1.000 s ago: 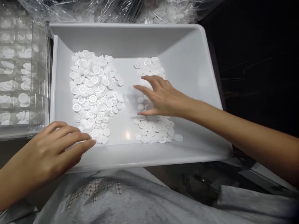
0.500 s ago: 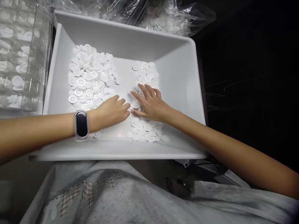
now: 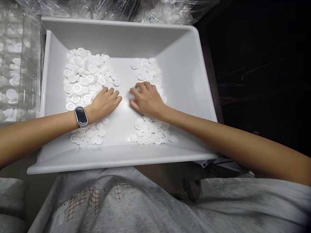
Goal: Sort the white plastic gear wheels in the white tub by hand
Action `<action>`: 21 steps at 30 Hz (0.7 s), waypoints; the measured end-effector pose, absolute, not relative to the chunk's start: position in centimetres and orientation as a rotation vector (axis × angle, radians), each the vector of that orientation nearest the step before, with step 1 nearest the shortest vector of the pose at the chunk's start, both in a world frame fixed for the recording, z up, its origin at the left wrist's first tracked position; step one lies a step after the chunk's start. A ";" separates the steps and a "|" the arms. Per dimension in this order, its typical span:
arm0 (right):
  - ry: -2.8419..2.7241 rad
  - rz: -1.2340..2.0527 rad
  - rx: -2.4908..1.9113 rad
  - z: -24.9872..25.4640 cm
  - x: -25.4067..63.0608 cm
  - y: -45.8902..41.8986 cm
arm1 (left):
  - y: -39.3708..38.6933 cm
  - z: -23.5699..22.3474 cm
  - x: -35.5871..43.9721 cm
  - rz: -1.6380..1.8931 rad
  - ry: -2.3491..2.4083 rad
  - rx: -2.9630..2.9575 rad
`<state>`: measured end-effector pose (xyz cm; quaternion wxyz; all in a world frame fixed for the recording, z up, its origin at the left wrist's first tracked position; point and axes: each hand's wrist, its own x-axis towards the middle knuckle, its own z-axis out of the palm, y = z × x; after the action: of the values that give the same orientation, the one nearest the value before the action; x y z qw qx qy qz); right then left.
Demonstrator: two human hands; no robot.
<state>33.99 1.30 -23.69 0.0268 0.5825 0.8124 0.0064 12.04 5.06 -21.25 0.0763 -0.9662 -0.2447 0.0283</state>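
Note:
Small white plastic wheel-like discs lie in two heaps inside a white tub (image 3: 116, 158). The larger heap (image 3: 85, 69) is on the left, the smaller heap (image 3: 152, 129) on the right. My left hand (image 3: 104, 102) is over the right edge of the larger heap, palm down with its fingers curled under. Its fingertips are hidden, and so is anything in them. On that wrist sits a dark-faced band (image 3: 81, 116). My right hand (image 3: 147, 99) rests on the smaller heap, fingers bent and apart, thumb away from the index finger, their tips down at the discs.
Clear plastic trays (image 3: 18, 71) holding white parts stand left of the tub. Behind it are clear plastic bags (image 3: 167, 13) with white pieces. A dark surface (image 3: 257, 74) lies to the right. My grey clothing (image 3: 126, 207) is close to the tub's front rim.
My left hand has drawn back leftward from beside my right hand to the larger heap's edge. My right hand's fingers have bent more over the smaller heap. The view has shifted slightly.

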 end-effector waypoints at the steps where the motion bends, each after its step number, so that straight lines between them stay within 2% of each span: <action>1: 2.491 0.034 1.810 -23.6 33.9 1.3 | 5.0 -21.2 12.2 0.076 -0.741 -2.904; 13: 2.204 0.051 1.898 -22.6 33.6 0.1 | 6.5 -21.4 17.9 0.044 -0.824 -3.034; 21: 2.124 -0.047 1.922 -21.9 33.2 -0.3 | 6.5 -20.1 16.7 0.130 -0.782 -3.144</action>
<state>33.19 -0.25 -21.85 0.1378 0.6645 0.7343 -0.0161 16.74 6.55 -20.08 -0.0502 -0.9684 -0.2410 0.0400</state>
